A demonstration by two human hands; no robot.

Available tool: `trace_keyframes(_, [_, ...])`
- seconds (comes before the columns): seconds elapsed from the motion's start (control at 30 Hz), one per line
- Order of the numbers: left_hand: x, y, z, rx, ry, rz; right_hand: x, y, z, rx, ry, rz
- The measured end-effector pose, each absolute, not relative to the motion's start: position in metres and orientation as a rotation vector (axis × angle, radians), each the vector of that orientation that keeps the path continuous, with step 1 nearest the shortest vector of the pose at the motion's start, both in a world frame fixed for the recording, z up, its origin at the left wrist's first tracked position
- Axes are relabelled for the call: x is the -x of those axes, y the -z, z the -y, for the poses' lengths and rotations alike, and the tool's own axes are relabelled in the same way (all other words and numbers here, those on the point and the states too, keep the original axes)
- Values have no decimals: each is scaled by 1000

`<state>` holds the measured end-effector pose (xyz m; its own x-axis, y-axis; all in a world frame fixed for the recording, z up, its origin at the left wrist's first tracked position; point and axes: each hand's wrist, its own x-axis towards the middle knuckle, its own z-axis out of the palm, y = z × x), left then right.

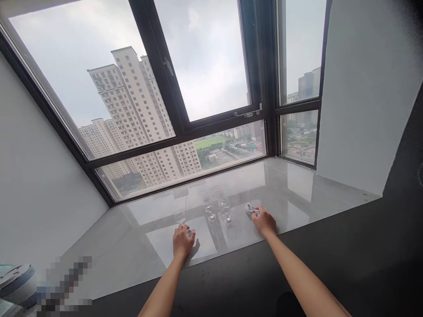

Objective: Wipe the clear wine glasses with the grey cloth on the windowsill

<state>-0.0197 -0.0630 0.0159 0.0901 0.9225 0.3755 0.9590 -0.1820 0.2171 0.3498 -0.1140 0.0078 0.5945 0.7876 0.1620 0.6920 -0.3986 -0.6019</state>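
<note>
1. The left hand (182, 241) grips the base of a clear stemmed wine glass (180, 219) on the glossy grey marble sill (291, 185).
2. The right hand (264, 221) closes on a small pale cloth (251, 209).
3. Two more clear stemmed glasses (218, 207) stand between the hands; a careless sweep could topple them.
</note>
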Motion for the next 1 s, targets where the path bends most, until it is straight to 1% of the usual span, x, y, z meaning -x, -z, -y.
trace_keyframes(0.5, [21, -13, 62, 2271, 716, 1920, -350, -9, 115, 2184, -200, 1166])
trace_keyframes(0.7, [19, -17, 65, 2252, 674, 1955, -349, -12, 116, 2184, -223, 1155])
trace_keyframes(1.0, [20, -14, 63, 2257, 696, 1949, -353, -7, 113, 2169, -228, 1135])
